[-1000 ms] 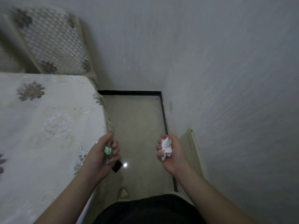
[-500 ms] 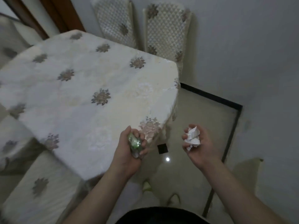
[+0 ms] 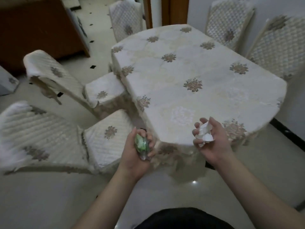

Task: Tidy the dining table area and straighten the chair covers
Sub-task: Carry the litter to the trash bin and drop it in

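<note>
1. I see my left hand (image 3: 137, 152) raised palm-up in front of the worktop's near-left corner, fingers curled tight around a green wrapper (image 3: 141, 143).
2. My right hand (image 3: 212, 142) is palm-up too, thumb on top, fingers loosely cupped around a crumpled white tissue (image 3: 205, 133), over the near edge of the worktop (image 3: 189, 76).
3. Both forearms reach forward from the bottom of the view, well apart, wrists bent slightly inward.
4. The worktop carries a cream cloth with flower motifs.
5. Two covered chairs stand at its left: the near chair (image 3: 49, 138) and the far chair (image 3: 69, 81), whose back cover hangs rumpled at its lower edge.
6. More covered chairs (image 3: 247, 30) stand along the far and right sides.
</note>
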{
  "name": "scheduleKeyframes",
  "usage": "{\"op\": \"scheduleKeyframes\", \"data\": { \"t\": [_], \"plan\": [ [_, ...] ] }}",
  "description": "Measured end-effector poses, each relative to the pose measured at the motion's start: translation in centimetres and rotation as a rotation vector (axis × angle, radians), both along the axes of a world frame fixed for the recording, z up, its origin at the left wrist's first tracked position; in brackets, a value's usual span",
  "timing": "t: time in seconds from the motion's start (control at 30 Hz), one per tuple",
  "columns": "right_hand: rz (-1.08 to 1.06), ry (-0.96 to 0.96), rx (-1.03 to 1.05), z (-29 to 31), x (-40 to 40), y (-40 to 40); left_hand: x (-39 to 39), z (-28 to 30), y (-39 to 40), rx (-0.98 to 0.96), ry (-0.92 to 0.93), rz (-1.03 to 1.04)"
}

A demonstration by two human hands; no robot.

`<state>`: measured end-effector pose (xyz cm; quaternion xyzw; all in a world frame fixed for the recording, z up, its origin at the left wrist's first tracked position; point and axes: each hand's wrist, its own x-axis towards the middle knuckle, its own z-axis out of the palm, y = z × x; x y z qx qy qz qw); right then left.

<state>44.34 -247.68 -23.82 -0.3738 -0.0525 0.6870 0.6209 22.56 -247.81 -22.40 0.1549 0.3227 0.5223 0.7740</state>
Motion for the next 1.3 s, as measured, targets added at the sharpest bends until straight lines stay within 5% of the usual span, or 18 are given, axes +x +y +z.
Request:
{"op": "scheduleKeyframes", "data": {
  "t": [0.27, 0.53, 1.3],
  "plan": [
    [0.302, 0.029, 0.025, 0.9, -22.8, 2.5, -19.9, -1.0, -3.2, 0.052, -0.003, 0.291],
    [0.534, 0.032, 0.025, 1.4, -37.4, 3.4, -34.0, -0.2, -7.5, 0.02, 0.062, 0.591],
    [1.251, 0.159, -0.041, 3.0, -69.3, 8.5, -53.6, 1.5, -10.9, -0.206, 0.159, 1.298]
  ]
}}
